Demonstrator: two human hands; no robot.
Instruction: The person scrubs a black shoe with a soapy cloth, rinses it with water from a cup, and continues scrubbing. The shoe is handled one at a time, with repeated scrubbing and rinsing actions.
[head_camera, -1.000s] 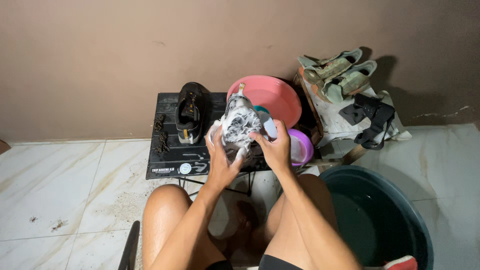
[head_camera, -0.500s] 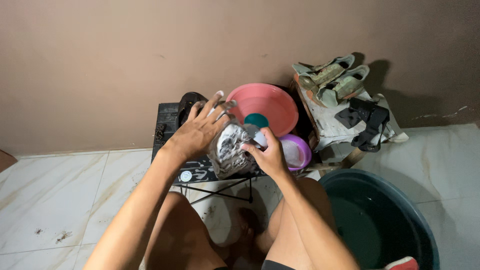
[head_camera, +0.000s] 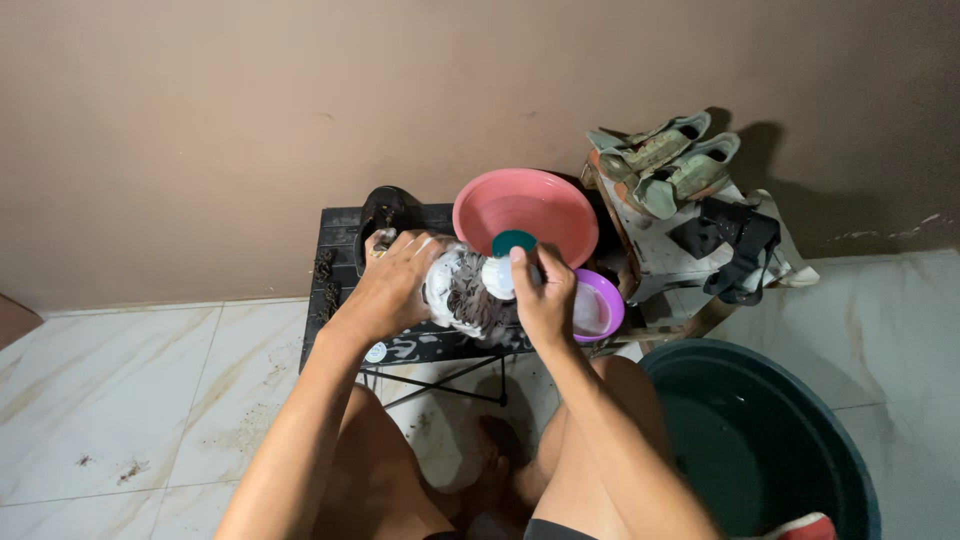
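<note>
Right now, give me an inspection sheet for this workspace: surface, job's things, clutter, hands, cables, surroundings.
Surface: small black folding table against the wall, with dirt specks along its left edge.
Job's things: soapy shoe held over the table; second black shoe lying behind it.
Clutter: pink basin, small purple bowl, a teal-capped white container, pair of green shoes and black straps on a stand at right.
Hands: left hand grips the soapy shoe; right hand rests on its other side.
Cables: nothing seen.
Surroundings: brown wall, white tiled floor with some dirt marks, dark green tub at lower right.
</note>
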